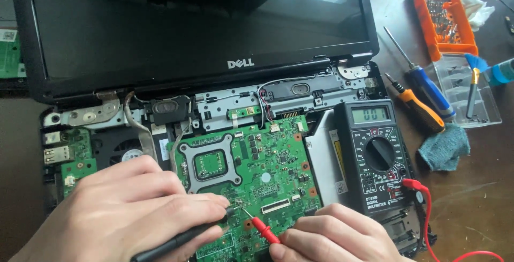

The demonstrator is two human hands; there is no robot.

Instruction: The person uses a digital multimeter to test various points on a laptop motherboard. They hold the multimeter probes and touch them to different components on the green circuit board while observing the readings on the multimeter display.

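Probing is in progress: the left hand (pixel 123 214) pinches the black probe (pixel 182 239) and the right hand (pixel 337 238) pinches the red probe (pixel 262 230), tips nearly touching on the green board (pixel 267 165) at lower centre, so steady contact appears essential while the meter (pixel 375 155) is read.

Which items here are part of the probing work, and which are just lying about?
In use: left hand with black probe; right hand with red probe; green circuit board; multimeter.
Lying about: two screwdrivers, orange screw tray, blue cloth.
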